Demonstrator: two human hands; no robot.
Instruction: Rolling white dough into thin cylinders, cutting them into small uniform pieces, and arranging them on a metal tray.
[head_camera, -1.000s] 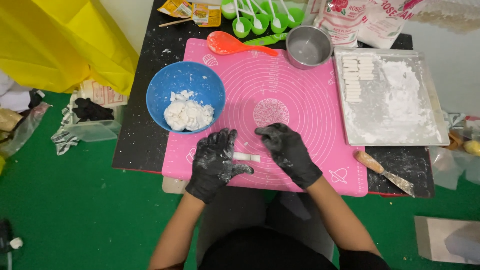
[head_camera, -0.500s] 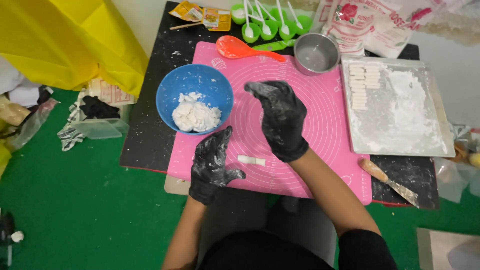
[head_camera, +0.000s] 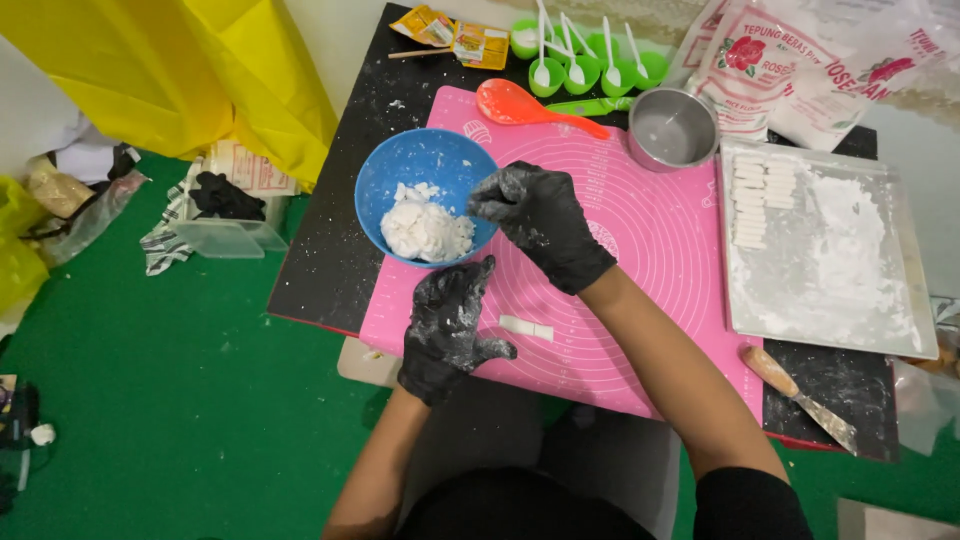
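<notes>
Reaching right hand (head_camera: 545, 225) pinching over dough bowl (head_camera: 425, 195), left hand (head_camera: 450, 325) open beside dough strip (head_camera: 527, 328)

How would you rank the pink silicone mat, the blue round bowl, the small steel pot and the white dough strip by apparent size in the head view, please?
1. Pink silicone mat, largest.
2. Blue round bowl.
3. Small steel pot, clearly smaller than the bowl.
4. White dough strip, smallest, lying on the mat beside the left hand.

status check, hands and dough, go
Right hand at blue bowl rim, over dough lump. Left hand open on pink mat, beside small dough strip. Nothing blocking.
</notes>
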